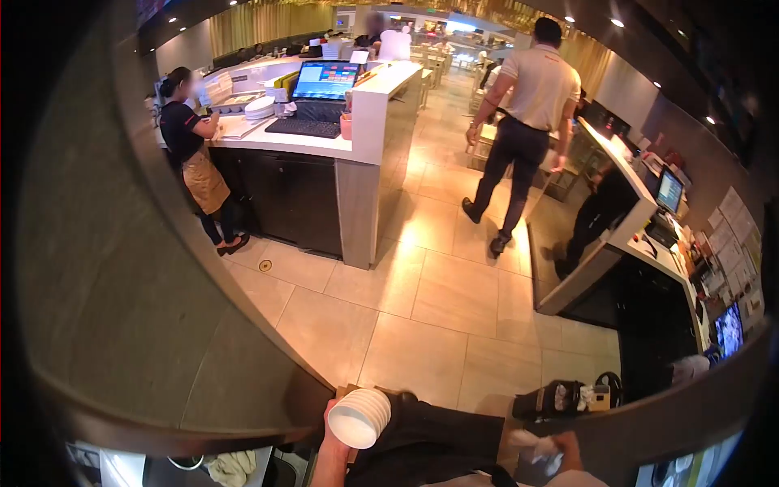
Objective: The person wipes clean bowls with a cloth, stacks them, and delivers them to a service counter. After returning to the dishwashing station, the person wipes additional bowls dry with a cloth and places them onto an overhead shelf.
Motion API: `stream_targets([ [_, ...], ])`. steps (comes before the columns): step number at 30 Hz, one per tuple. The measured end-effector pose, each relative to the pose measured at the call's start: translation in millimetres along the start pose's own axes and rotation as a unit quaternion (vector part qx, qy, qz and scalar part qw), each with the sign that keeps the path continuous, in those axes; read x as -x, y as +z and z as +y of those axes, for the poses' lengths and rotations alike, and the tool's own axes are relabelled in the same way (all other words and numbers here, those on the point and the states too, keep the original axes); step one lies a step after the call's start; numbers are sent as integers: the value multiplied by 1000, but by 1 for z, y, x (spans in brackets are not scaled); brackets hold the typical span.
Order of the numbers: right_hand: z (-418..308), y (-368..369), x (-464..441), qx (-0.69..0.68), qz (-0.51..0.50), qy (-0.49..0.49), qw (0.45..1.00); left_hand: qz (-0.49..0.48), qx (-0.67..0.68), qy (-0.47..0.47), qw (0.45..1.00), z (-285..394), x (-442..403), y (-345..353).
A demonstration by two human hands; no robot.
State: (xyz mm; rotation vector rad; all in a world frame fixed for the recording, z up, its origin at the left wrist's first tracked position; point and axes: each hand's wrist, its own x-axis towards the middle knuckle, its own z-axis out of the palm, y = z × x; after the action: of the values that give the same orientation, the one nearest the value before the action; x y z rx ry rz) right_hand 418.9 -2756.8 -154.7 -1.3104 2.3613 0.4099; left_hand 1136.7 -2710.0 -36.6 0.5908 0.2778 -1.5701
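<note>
At the bottom centre, my left hand (pixel 330 446) grips a stack of nested white bowls (pixel 358 419) from the side. Several rims show, and the stack is tilted with one round white face toward me. My fingers on its far side are mostly hidden. Lower right, my right hand (pixel 565 448) is blurred by motion, its fingers closed around a crumpled white cloth or tissue (pixel 545 459). Dark clothing (pixel 430 442) shows between both hands.
A dark wall panel (pixel 162 308) rises close on my left. Ahead, a tiled floor (pixel 422 300) runs between a white counter (pixel 369 114) with a monitor (pixel 326 79) and a right-hand counter (pixel 633 203). One person (pixel 191 154) stands left; another (pixel 531 105) faces away. A dark bag (pixel 560 398) sits right.
</note>
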Motion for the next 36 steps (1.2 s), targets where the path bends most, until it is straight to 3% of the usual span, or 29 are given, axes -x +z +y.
stream_targets([
  [1,-10,32,-28,42,33,-19,998,-60,-92,47,993,11,-20,4],
  [3,-86,33,-26,-91,129,89,983,-50,-108,67,991,26,-49,30],
  [4,-127,22,-43,-92,126,79,985,-40,-128,83,987,35,-69,32],
  [6,-215,-13,-66,-222,124,9,967,-20,-170,114,979,52,-108,34],
  [7,-266,-27,-84,-290,174,-42,940,14,-61,83,995,61,-127,43],
  [8,-300,-9,-148,-461,111,-93,875,46,50,51,996,72,-145,54],
  [9,-346,6,-198,-369,184,-218,885,65,55,75,994,81,-155,60],
  [10,-428,-30,-190,-494,81,-195,844,67,60,86,992,93,-163,63],
  [11,-503,-58,-191,-535,17,-229,813,22,104,80,991,106,-176,69],
  [12,-576,-74,-202,-519,-63,-264,811,-22,147,74,986,115,-187,71],
  [14,-722,-132,-166,-382,-198,-353,831,31,94,150,984,132,-216,73],
  [15,-784,-110,-191,-355,-285,-445,771,61,84,174,979,145,-230,82],
  [16,-841,-133,-162,-225,-284,-504,784,89,70,196,974,160,-249,91],
  [17,-893,-137,-147,-193,-336,-563,730,112,52,212,969,177,-267,99],
  [18,-932,-198,-85,-57,-338,-596,726,126,33,225,966,193,-287,109],
  [19,-981,-177,-76,29,-324,-638,698,137,9,240,961,208,-304,120],
  [20,-1008,-198,-37,56,-358,-616,700,147,-11,257,955,223,-318,126],
  [22,-1060,-192,6,103,-354,-681,633,159,-57,292,941,257,-343,134],
  [24,-1078,-239,69,173,-394,-692,580,166,-104,329,924,291,-362,138],
  [27,-1106,-231,102,158,-447,-692,544,167,-194,383,887,348,-387,141],
  [31,-1149,-196,116,63,-454,-718,523,156,-310,486,802,414,-420,142],
  [33,-1174,-200,129,-80,-531,-666,517,127,-347,552,747,442,-436,142],
  [34,-1192,-210,137,-85,-531,-667,515,100,-356,585,722,458,-446,141],
  [36,-1230,-227,144,-116,-564,-592,564,49,-371,618,691,493,-462,142],
])
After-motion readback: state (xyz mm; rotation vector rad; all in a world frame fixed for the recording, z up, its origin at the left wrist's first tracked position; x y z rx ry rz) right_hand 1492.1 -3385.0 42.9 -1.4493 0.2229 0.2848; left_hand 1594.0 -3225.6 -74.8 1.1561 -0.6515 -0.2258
